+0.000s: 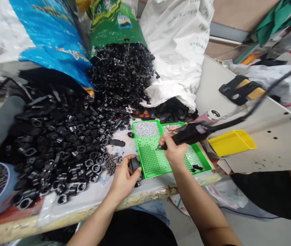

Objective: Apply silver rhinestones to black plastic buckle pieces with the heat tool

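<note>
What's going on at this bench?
A person is working with bare hands. The left hand grips a small black plastic part beside a heap of similar black parts. The right hand holds a black corded handheld tool, its tip over a green perforated tray that holds silver beads.

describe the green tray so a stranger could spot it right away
On the bench lies a big heap of black plastic parts. Just right of it sits a green perforated tray, set apart by the glittery silver bits packed along its far end.
</note>
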The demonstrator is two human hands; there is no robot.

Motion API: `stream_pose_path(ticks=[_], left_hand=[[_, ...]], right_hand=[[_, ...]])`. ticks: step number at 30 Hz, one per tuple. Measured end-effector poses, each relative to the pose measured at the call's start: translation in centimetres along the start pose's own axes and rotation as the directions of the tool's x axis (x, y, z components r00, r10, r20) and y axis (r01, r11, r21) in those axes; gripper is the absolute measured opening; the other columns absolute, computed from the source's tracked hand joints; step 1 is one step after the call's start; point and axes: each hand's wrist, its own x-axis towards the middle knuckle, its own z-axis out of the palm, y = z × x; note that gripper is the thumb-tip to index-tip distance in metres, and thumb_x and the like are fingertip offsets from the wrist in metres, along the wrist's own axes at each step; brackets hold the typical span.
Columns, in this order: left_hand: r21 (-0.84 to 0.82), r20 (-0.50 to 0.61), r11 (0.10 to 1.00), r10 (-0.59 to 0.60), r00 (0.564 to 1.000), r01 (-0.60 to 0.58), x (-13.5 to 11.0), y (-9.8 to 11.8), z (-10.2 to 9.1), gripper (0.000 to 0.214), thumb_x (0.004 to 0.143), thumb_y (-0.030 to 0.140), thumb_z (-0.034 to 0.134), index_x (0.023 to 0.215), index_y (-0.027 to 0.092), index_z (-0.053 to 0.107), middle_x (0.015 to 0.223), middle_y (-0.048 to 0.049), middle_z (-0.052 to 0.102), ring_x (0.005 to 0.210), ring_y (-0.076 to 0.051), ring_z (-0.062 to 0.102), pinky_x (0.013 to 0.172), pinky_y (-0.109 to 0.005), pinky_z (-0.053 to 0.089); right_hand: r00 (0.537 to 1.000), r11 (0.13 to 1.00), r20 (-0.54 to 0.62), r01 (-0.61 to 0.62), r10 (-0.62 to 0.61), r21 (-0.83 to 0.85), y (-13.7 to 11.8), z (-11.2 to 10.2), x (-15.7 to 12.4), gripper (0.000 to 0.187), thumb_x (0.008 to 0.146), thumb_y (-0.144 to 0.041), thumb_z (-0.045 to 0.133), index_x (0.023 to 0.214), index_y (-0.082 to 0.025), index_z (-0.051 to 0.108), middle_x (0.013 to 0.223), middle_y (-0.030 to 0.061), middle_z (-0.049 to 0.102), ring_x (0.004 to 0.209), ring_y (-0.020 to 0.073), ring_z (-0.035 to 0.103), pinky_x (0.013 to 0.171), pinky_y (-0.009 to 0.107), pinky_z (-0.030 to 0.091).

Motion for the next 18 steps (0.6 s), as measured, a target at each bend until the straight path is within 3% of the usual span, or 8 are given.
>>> stream_pose_path(ticks=[3,6,9,12,18], left_hand=[[-0.003,-0.011,1.000,0.010,1.000,-0.010,-0.1,0.3,0.0,0.047,0.083,0.032,0.065,0.127,0.017,0.061,0.064,0.0052,0.055,0.053,-0.015,0.049,0.052,-0.026,0.034],[0.009,-0.017,1.000,0.023,1.000,-0.023,-0.1,0.7,-0.1,0.045,0.082,0.030,0.066,0.125,0.017,0.062,0.066,0.0046,0.056,0.054,-0.015,0.048,0.053,-0.026,0.035],[0.024,-0.007,0.999,0.029,1.000,-0.028,-0.1,0.8,-0.2,0.043,0.082,0.030,0.066,0.124,0.017,0.062,0.064,0.0058,0.055,0.052,-0.014,0.046,0.052,-0.026,0.033],[0.021,-0.008,0.999,0.033,0.999,-0.033,-0.1,0.7,-0.2,0.041,0.082,0.028,0.066,0.122,0.018,0.062,0.061,0.0074,0.052,0.050,-0.014,0.046,0.052,-0.026,0.033],[-0.037,-0.017,0.999,0.037,0.999,-0.038,0.0,0.2,0.1,0.039,0.080,0.024,0.066,0.118,0.019,0.063,0.079,0.0020,0.065,0.061,-0.015,0.054,0.057,-0.026,0.040]], right_hand=[[0.994,0.997,0.098,0.039,-0.045,0.066,-2.6,1.3,-1.3,0.027,0.084,-0.031,0.076,0.100,-0.025,0.055,0.057,-0.0106,0.057,0.046,0.0104,0.055,0.054,0.029,0.051],[0.971,0.993,0.240,-0.044,0.016,0.110,-3.8,2.8,-3.0,0.027,0.085,-0.030,0.074,0.101,-0.027,0.053,0.057,-0.0107,0.056,0.046,0.0116,0.056,0.051,0.030,0.051],[0.942,0.989,0.325,-0.123,0.089,0.086,-2.9,3.9,-4.1,0.030,0.084,-0.034,0.075,0.101,-0.026,0.052,0.056,-0.0106,0.056,0.045,0.0123,0.056,0.052,0.030,0.052],[0.934,0.987,0.331,-0.157,0.136,0.037,-1.5,4.3,-4.6,0.031,0.083,-0.037,0.076,0.100,-0.025,0.052,0.057,-0.0100,0.056,0.046,0.0116,0.055,0.053,0.030,0.052],[0.910,0.974,0.353,-0.226,0.218,-0.019,-0.5,4.4,-4.7,0.032,0.079,-0.042,0.078,0.084,-0.024,0.052,0.053,-0.0092,0.052,0.044,0.0115,0.053,0.048,0.028,0.049]])
